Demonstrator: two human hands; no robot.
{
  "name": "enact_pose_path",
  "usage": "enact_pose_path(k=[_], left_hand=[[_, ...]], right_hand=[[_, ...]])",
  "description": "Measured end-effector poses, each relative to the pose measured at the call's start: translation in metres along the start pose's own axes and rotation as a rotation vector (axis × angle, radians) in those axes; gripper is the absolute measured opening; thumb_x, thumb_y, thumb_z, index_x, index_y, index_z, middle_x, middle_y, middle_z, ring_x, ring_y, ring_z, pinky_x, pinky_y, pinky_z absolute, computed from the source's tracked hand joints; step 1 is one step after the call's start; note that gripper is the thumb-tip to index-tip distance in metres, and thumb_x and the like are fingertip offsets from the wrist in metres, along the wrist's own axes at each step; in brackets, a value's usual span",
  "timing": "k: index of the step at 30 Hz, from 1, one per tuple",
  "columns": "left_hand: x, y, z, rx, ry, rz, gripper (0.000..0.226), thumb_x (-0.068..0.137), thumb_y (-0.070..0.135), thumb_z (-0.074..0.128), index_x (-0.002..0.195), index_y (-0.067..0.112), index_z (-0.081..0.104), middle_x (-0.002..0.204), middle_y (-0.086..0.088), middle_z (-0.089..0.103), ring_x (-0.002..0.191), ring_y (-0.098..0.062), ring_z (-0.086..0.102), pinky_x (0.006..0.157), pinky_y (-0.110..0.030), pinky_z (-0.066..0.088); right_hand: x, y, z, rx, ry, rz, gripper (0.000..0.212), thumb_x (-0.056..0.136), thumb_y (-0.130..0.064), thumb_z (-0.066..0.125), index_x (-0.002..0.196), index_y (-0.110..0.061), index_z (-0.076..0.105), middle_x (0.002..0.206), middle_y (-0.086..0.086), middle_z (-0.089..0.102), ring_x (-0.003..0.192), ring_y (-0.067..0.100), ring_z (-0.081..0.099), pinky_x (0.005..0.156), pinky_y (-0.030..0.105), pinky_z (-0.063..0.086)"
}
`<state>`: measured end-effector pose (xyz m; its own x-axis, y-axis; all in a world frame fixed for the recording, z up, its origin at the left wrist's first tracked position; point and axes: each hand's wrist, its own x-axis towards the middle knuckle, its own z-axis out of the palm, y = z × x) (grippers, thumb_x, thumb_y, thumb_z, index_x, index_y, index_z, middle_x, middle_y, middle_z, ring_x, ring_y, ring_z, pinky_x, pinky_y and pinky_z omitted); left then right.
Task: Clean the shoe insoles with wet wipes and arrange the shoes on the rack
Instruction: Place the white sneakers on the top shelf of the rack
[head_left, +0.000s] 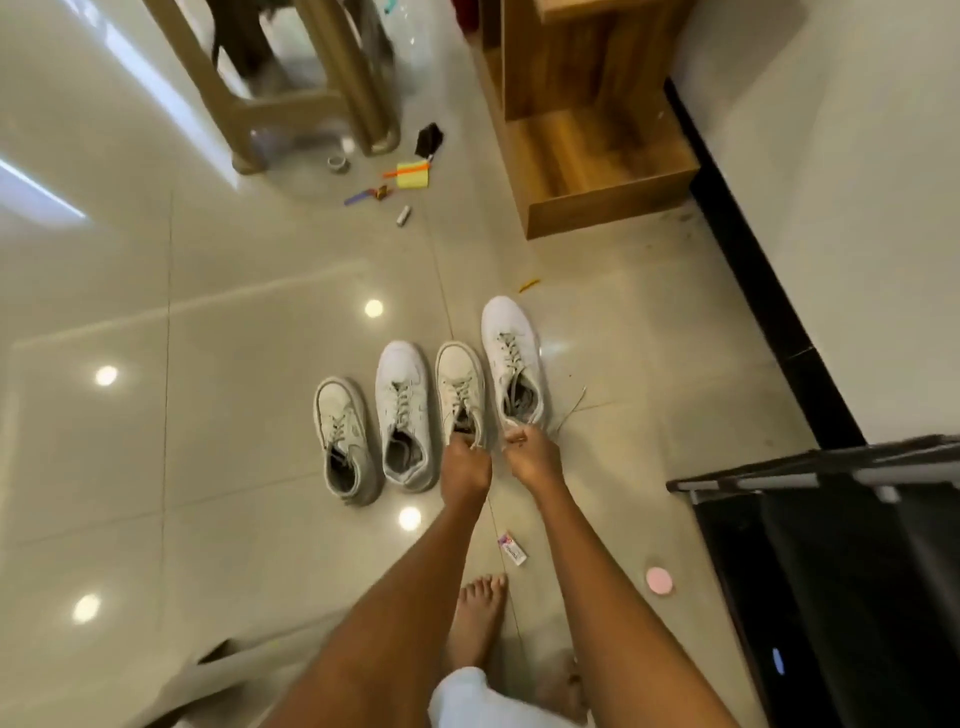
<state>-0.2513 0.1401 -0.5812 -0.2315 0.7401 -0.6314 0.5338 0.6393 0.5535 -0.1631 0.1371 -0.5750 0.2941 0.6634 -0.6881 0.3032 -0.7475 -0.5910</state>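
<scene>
Four white shoes (431, 405) stand in a row on the floor, centre frame. Left hand (466, 470) grips the third shoe's heel (464, 423); right hand (532, 457) pinches the fourth's heel (522, 410), presumably to lift the pair toward the black rack (810, 483), lower right.

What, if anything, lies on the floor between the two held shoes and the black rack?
Nothing blocks it. Both hands, left hand and right hand, grip white lace-up sneakers; bare tile separates them from the black metal-framed rack. A pink round disc lies nearer the person.

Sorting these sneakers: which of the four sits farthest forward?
The rightmost shoe, gripped at its heel by the right hand; its toe reaches well beyond the other three.
</scene>
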Motion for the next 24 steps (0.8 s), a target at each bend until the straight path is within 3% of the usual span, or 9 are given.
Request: enact_pose_path(k=[3, 6, 8, 11, 15, 17, 19, 21, 24], left_hand=[[0.019, -0.030, 0.008, 0.011, 0.093, -0.098, 0.033, 0.089, 0.007, 0.048, 0.121, 0.006, 0.052, 0.121, -0.014, 0.054, 0.110, -0.031, 0.053, 0.091, -0.038, 0.045], [0.033, -0.067, 0.003, 0.031, 0.256, -0.250, 0.040, 0.087, 0.003, 0.054, 0.126, 0.004, 0.045, 0.125, -0.020, 0.043, 0.113, -0.036, 0.046, 0.094, -0.043, 0.043], [0.046, -0.086, 0.000, 0.105, 0.336, -0.265, 0.053, 0.085, -0.001, 0.056, 0.133, 0.008, 0.038, 0.128, -0.020, 0.036, 0.116, -0.036, 0.040, 0.094, -0.044, 0.043], [0.070, -0.109, -0.002, 0.223, 0.291, -0.175, 0.067, 0.083, -0.002, 0.058, 0.141, 0.022, 0.034, 0.138, -0.017, 0.028, 0.125, -0.033, 0.035, 0.095, -0.043, 0.043], [0.097, -0.130, 0.007, 0.233, 0.226, -0.137, 0.052, 0.087, 0.011, 0.061, 0.136, 0.021, 0.044, 0.143, -0.015, 0.029, 0.127, -0.033, 0.040, 0.098, -0.039, 0.041], [0.104, -0.136, 0.010, 0.146, 0.257, -0.173, 0.044, 0.089, 0.015, 0.059, 0.132, 0.017, 0.048, 0.135, -0.012, 0.039, 0.118, -0.031, 0.048, 0.094, -0.032, 0.040], [0.105, -0.140, 0.012, 0.105, 0.331, -0.138, 0.036, 0.089, 0.016, 0.059, 0.124, 0.012, 0.055, 0.125, -0.012, 0.047, 0.110, -0.031, 0.053, 0.088, -0.029, 0.040], [0.099, -0.138, 0.015, 0.107, 0.409, -0.070, 0.029, 0.087, 0.012, 0.059, 0.115, 0.005, 0.060, 0.120, -0.017, 0.049, 0.104, -0.034, 0.054, 0.084, -0.033, 0.042], [0.080, -0.121, 0.015, 0.061, 0.521, -0.032, 0.027, 0.085, 0.005, 0.060, 0.112, -0.001, 0.060, 0.127, -0.025, 0.048, 0.109, -0.040, 0.053, 0.086, -0.042, 0.044]], right_hand=[[0.021, 0.018, 0.012, -0.179, 0.067, -0.041, 0.027, 0.089, -0.008, 0.053, 0.115, -0.009, 0.058, 0.123, 0.012, 0.056, 0.112, 0.028, 0.053, 0.087, 0.030, 0.043], [0.043, 0.038, 0.025, -0.400, 0.093, -0.071, 0.050, 0.089, -0.009, 0.055, 0.136, -0.017, 0.041, 0.143, 0.010, 0.034, 0.129, 0.028, 0.037, 0.095, 0.037, 0.042], [0.061, 0.050, 0.033, -0.518, 0.118, -0.144, 0.058, 0.087, -0.009, 0.059, 0.138, -0.019, 0.034, 0.145, 0.011, 0.030, 0.130, 0.029, 0.036, 0.095, 0.040, 0.045], [0.088, 0.057, 0.036, -0.694, 0.178, -0.256, 0.064, 0.083, -0.015, 0.066, 0.138, -0.018, 0.032, 0.145, 0.011, 0.030, 0.129, 0.026, 0.037, 0.094, 0.036, 0.046], [0.119, 0.068, 0.039, -0.780, 0.172, -0.222, 0.072, 0.082, -0.017, 0.069, 0.142, -0.018, 0.028, 0.155, 0.014, 0.012, 0.136, 0.028, 0.032, 0.094, 0.035, 0.046], [0.128, 0.071, 0.039, -0.729, 0.182, -0.187, 0.056, 0.085, -0.012, 0.065, 0.135, -0.018, 0.040, 0.154, 0.017, 0.015, 0.130, 0.031, 0.040, 0.089, 0.038, 0.049], [0.132, 0.071, 0.037, -0.663, 0.199, -0.215, 0.039, 0.086, -0.010, 0.062, 0.124, -0.016, 0.055, 0.146, 0.015, 0.033, 0.113, 0.032, 0.055, 0.084, 0.036, 0.050], [0.128, 0.065, 0.033, -0.609, 0.212, -0.283, 0.030, 0.087, -0.009, 0.060, 0.117, -0.012, 0.060, 0.131, 0.013, 0.048, 0.100, 0.032, 0.060, 0.081, 0.034, 0.049], [0.103, 0.047, 0.020, -0.586, 0.242, -0.355, 0.028, 0.088, -0.014, 0.059, 0.114, -0.008, 0.057, 0.121, 0.013, 0.054, 0.100, 0.032, 0.060, 0.082, 0.036, 0.048]])
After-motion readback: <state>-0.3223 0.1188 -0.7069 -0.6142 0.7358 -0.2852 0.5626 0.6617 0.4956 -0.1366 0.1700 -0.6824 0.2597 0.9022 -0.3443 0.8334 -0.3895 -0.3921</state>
